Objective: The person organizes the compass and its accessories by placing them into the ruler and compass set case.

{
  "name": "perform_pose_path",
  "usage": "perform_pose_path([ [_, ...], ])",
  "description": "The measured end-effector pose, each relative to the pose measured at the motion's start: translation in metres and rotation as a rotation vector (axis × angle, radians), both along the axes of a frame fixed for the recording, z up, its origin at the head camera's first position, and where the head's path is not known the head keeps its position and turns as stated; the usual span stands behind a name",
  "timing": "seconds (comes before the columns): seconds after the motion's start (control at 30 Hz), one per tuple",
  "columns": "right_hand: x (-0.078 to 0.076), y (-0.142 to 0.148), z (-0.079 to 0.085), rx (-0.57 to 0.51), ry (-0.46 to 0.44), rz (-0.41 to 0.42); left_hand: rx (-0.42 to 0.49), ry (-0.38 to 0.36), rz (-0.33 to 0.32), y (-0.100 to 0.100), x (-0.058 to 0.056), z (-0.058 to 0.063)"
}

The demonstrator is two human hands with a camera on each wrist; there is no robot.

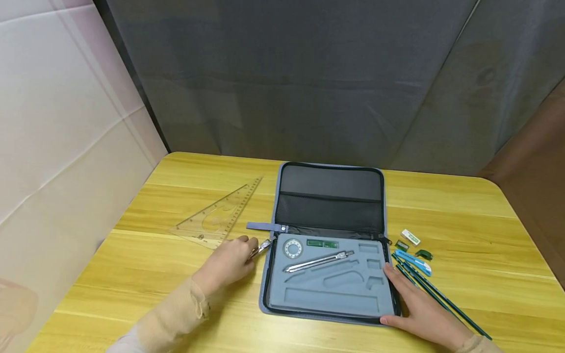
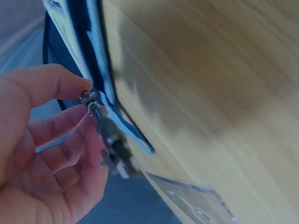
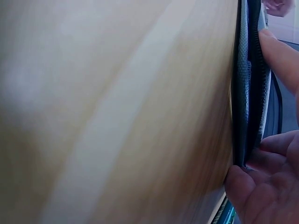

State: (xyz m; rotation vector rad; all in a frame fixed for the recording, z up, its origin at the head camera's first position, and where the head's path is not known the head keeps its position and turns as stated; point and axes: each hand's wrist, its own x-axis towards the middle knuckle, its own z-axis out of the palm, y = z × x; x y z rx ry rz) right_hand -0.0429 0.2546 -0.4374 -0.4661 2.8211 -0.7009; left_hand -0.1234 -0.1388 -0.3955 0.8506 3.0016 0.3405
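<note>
My left hand (image 1: 231, 260) pinches a metal drawing compass (image 1: 260, 248) between thumb and fingertips, at the left edge of the zip case. In the left wrist view the compass (image 2: 110, 130) shows a small ribbed knob near the thumb. The zip case (image 1: 331, 212) lies open, its grey-blue tray (image 1: 331, 296) facing up. A silver two-legged drawing instrument (image 1: 319, 262), a round dial-like disc (image 1: 293, 248) and a green lead box (image 1: 322, 243) sit in its recesses. My right hand (image 1: 419, 306) holds the case's right edge, thumb at the near corner; fingers (image 3: 243, 186) curl against its rim.
A clear set square (image 1: 216, 215) lies left of the case, near its strap (image 1: 265, 226). On the right are a white eraser (image 1: 410, 237), a small green item (image 1: 401, 245), a green sharpener (image 1: 424, 254), a blue cutter (image 1: 412, 262) and several dark green pencils (image 1: 459, 310).
</note>
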Motion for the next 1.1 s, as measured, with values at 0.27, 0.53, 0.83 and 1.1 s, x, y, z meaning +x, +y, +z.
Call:
perform_pose_path([
  [0.27, 0.000, 0.000, -0.002, 0.003, 0.002, -0.002, 0.007, 0.080, -0.104, 0.016, 0.003, 0.001],
  [0.53, 0.000, 0.001, -0.002, 0.005, 0.003, -0.002, -0.012, 0.097, -0.157, 0.033, 0.003, 0.006],
  [0.83, 0.000, 0.001, -0.001, -0.001, -0.011, -0.001, -0.038, 0.166, -0.263, 0.057, 0.002, 0.009],
  [1.1, -0.001, 0.002, -0.001, -0.020, -0.009, 0.008, -0.077, 0.143, -0.301, 0.074, 0.001, 0.010],
])
